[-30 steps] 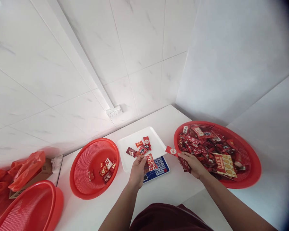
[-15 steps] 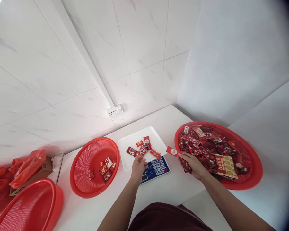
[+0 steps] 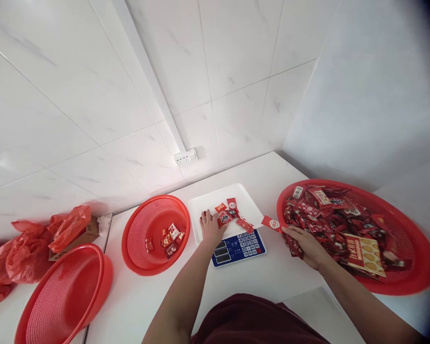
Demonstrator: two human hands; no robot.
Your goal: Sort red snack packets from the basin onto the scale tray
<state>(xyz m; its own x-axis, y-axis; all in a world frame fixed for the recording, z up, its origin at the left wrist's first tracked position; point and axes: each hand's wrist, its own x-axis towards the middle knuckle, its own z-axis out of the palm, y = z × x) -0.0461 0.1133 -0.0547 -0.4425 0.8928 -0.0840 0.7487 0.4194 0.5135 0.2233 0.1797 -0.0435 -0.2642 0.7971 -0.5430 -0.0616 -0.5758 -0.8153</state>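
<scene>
touching packets (image 3: 224,219), it seems: left hand (image 3: 212,229) over tray (image 3: 204,199)

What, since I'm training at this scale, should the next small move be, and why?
Probably bring the left hand to the red packet jutting from the right hand: its free end points toward the white tray, where other wrapped packets lie.
</scene>
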